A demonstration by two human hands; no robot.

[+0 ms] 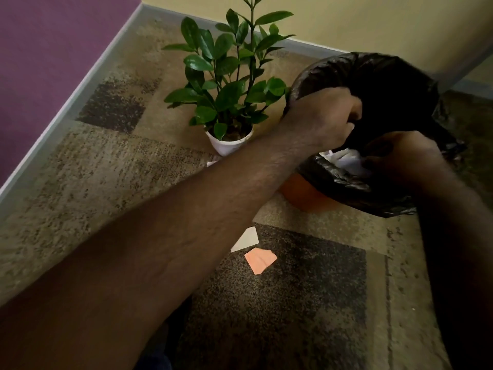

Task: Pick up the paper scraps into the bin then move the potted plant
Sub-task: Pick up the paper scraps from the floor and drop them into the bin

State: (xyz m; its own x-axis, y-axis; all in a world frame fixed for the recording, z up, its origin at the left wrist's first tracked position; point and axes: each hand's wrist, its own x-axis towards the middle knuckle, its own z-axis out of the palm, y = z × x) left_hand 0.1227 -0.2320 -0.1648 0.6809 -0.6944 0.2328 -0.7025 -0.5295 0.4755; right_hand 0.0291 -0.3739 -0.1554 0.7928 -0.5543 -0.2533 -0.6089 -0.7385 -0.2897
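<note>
An orange bin (301, 194) lined with a black bag (373, 76) stands at the right. My left hand (324, 118) reaches over its mouth with fingers curled round the bag's edge. At the bin's near rim my right hand (400, 153) pinches white crumpled paper (346, 160) just inside the bag. On the carpet in front lie a white scrap (246, 239) and an orange scrap (260, 260). The potted plant (229, 84), green-leaved in a white pot (226, 145), stands left of the bin, with another white scrap (212, 163) at its base.
Patterned brown and tan carpet (106, 161) covers the floor. A purple wall (48, 49) with a grey skirting board runs along the left, and a yellow wall (373, 20) stands behind the plant and bin.
</note>
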